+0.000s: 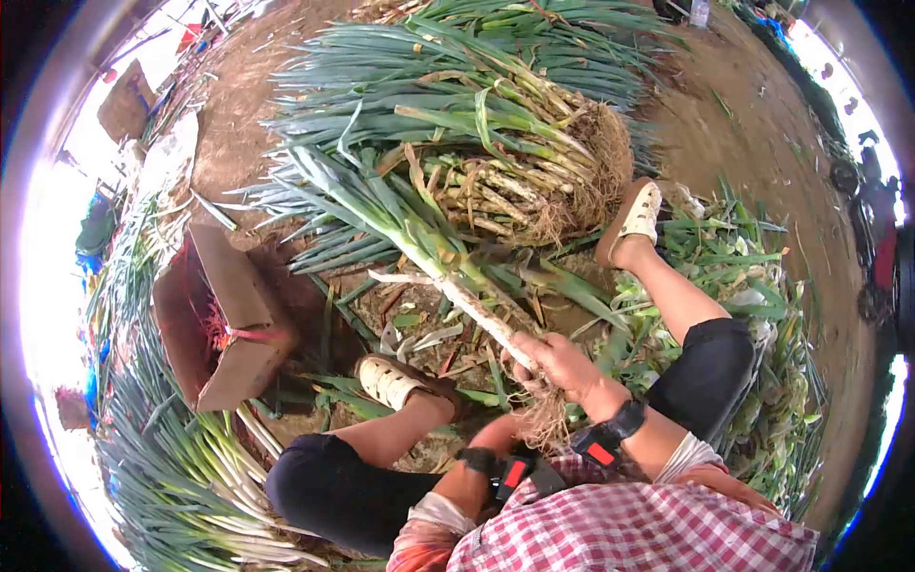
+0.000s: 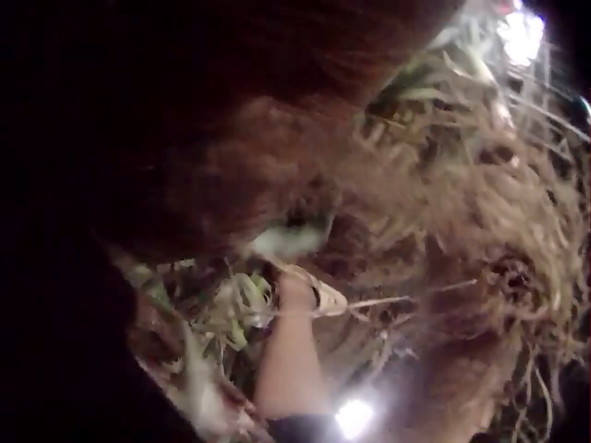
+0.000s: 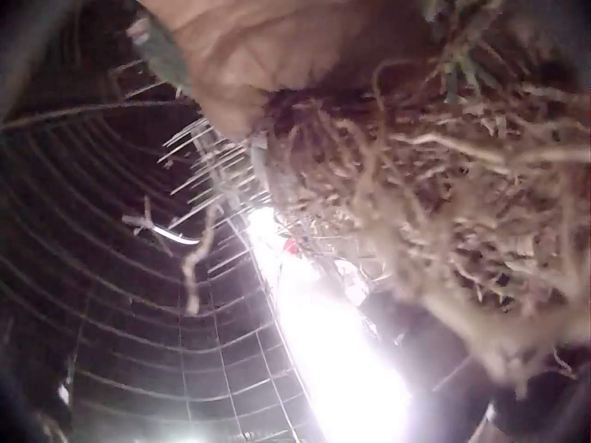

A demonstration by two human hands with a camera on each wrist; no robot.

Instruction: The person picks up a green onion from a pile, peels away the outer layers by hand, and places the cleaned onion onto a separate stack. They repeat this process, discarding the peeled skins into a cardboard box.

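Note:
A long leek-like stalk [image 1: 481, 315] slants from green leaves at the upper left down to its roots [image 1: 545, 415]. Around its pale lower end curls my right hand [image 1: 564, 367], just above the roots. My left hand [image 1: 503, 434] is lower, beside the root clump, its fingers mostly hidden. In the left wrist view, a dark, blurred hand [image 2: 277, 65] fills the top near tangled roots [image 2: 517, 268]. The right wrist view has part of my right hand [image 3: 268, 55] above a thick mass of roots [image 3: 434, 221].
A large pile of rooted stalks [image 1: 515, 181] lies ahead. An open cardboard box [image 1: 243, 315] stands at left, with pale-stemmed stalks [image 1: 219, 486] below it. Leaf scraps [image 1: 762, 381] cover the ground at right. My shod feet [image 1: 405, 386] rest either side of the stalk.

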